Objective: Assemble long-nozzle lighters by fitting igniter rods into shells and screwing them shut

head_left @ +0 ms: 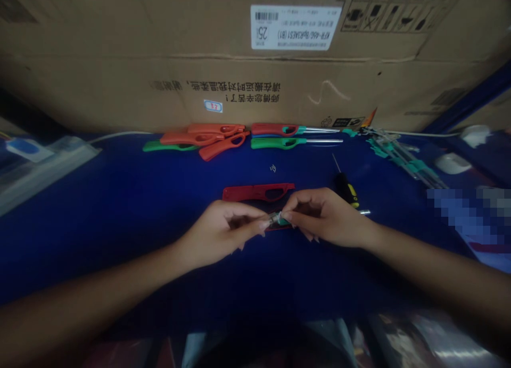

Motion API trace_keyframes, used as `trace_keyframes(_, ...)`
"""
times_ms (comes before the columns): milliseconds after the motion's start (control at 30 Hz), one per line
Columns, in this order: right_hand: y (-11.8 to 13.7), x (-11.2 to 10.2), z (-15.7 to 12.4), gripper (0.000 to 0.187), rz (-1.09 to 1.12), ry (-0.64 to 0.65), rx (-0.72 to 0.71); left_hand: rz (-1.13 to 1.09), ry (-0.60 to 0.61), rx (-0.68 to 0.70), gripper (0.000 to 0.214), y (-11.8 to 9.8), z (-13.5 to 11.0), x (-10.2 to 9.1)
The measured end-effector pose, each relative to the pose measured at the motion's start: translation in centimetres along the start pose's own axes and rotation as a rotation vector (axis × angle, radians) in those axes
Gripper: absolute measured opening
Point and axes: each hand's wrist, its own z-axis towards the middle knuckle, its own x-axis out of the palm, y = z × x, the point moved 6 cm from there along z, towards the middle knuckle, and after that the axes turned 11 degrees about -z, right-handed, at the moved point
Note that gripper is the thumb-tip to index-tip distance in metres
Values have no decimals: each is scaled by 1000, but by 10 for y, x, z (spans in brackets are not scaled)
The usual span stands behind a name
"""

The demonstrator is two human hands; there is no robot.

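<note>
My left hand (223, 232) pinches the near end of a small clear and metallic lighter part (274, 218) between thumb and fingers. My right hand (329, 219) closes on the teal piece (284, 220) beside it, and the fingertips of both hands almost meet. A silver tube tip (365, 212) shows past my right hand; whether it joins the teal piece is hidden. Below the fingers, a red edge (279, 228) peeks out, mostly covered. Just beyond the hands lies a red lighter casing half (243, 193) with a trigger opening.
Orange lighter casings (203, 138) and a green lighter with a metal tube (275, 142) lie along the back. Small screws (273, 168) and a black-yellow screwdriver (346, 187) are on the blue surface (139, 197). Teal-ended tubes (403, 155) pile at right. A cardboard box (120, 80) stands behind.
</note>
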Motion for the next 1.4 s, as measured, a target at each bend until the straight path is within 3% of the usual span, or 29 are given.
trace_keyframes(267,0,0,0,21,-9,-2,-28,0,2,-8,26,0,0,0)
trace_keyframes(567,-4,-4,1,37,65,-24,-6,-77,-10,-41,29,4,1,-2)
trace_keyframes(900,-5,-3,2,39,50,-50,10,-60,-10,-37,30,6,1,-2)
trace_keyframes(1400,-2,-1,1,26,-3,-57,-59,23,11,-5,30,3,1,-1)
